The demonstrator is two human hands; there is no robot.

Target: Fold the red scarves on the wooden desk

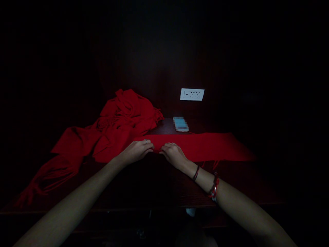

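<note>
A red scarf (216, 146) lies as a long flat strip across the dark table, with a few fringe strands sticking out under its near edge. My left hand (137, 151), with a ring on one finger, has its fingers curled together on the strip's near edge. Just to its right, my right hand (173, 153) grips the same edge with bent fingers, a small gap of red cloth between the two hands. Left of them is a heap of crumpled red fringed scarves (128, 109); whether it joins the flat strip I cannot tell.
Behind the strip lies a phone (181, 124) with a blurred bluish screen. A white socket panel (192, 94) is on the dark wall beyond it. The table's front edge (164, 208) runs below my hands. The surroundings are very dark.
</note>
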